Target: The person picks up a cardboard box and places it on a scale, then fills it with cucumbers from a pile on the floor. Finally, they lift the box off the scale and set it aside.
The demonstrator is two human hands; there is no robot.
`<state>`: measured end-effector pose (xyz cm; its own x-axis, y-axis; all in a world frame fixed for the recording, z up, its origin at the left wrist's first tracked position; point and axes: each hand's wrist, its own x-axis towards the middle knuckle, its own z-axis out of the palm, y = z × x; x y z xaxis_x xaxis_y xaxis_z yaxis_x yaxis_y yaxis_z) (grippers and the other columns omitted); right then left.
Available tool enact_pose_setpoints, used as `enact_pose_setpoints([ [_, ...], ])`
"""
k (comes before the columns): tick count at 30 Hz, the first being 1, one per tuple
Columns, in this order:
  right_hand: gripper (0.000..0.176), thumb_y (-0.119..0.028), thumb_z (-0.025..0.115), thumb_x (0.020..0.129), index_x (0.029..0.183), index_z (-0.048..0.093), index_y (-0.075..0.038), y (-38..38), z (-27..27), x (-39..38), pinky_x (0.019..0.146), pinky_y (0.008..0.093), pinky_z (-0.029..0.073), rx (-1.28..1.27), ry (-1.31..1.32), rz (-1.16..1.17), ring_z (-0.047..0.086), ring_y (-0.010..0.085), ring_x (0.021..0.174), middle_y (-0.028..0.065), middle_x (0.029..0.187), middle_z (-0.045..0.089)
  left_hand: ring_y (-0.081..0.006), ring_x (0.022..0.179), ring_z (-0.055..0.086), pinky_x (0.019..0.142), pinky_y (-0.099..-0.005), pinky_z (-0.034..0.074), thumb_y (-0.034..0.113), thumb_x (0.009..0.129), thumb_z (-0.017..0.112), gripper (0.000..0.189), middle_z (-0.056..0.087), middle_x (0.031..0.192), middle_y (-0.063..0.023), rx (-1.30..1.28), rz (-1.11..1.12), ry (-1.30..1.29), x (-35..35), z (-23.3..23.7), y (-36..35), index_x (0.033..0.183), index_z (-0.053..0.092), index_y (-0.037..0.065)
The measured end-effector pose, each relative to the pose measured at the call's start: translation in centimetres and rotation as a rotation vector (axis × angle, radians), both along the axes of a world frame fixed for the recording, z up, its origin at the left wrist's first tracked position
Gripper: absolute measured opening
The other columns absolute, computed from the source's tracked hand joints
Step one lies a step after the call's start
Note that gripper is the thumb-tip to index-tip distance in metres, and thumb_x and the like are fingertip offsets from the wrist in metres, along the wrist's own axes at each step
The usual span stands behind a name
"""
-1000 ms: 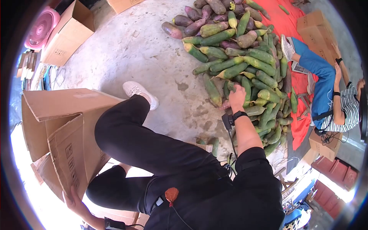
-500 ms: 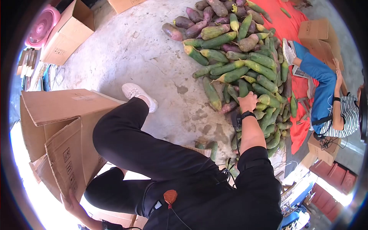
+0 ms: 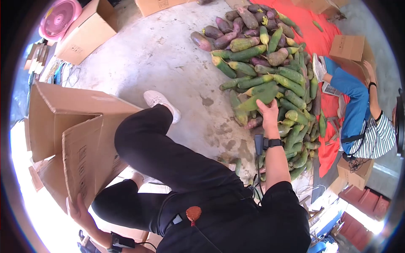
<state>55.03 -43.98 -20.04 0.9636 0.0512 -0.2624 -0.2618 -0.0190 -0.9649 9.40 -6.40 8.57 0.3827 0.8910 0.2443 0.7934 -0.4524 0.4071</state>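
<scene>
A long green radish is gripped at its near side by my right hand, raised over the left edge of a large pile of green and purple radishes on the floor. Down at the lower left, my left hand grips the lower edge of a flap of an open cardboard box. The box lies tilted beside my knee, its opening facing left. Part of the left hand's grip is hard to see against the bright light.
A co-worker in blue trousers sits at the right, hands at another cardboard box. Red sheeting lies beneath the pile's right side. A pink fan and a box stand at the upper left.
My right hand has lifted a green radish off the pile's left side. My left hand remains at the box flap. The view has shifted slightly, and the co-worker's arm has moved.
</scene>
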Motion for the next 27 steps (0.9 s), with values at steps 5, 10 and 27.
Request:
enact_pose_setpoints([
  [5,0.032,-0.017,0.065,0.082,0.111,0.051,-0.013,6.4,8.8,0.0,0.08,0.0333,0.045,0.469,0.068,0.145,0.054,0.0127,0.097,-0.0012,0.107,0.058,-0.0229,0.069,0.052,0.064,-0.0297,0.043,0.004,0.081,0.058,0.011,0.053,0.076,-0.0129,0.074,-0.041,0.063,1.6,0.7,-1.1,0.088,0.055,-0.004],
  [10,0.035,-0.021,0.059,0.086,0.116,0.049,-0.009,15.7,20.2,-2.5,0.087,0.0387,0.044,0.809,-0.144,0.473,0.052,0.0199,0.107,0.0041,0.115,0.055,-0.032,0.068,0.051,0.061,-0.0348,0.041,0.007,0.074,0.062,0.012,0.049,0.072,-0.0142,0.192,-0.074,0.166,2.9,1.9,-2.0,0.079,0.053,0.0],
  [27,0.047,-0.009,0.077,0.058,0.097,0.053,-0.004,31.9,28.6,-20.3,0.077,0.0406,0.041,0.571,-0.969,0.593,0.049,0.0325,0.088,0.0139,0.089,0.05,-0.0275,0.071,0.058,0.064,-0.0345,0.045,0.015,0.084,0.06,0.02,0.06,0.08,-0.0139,0.207,-0.122,0.152,0.0,-0.3,-0.6,0.094,0.057,-0.003],
])
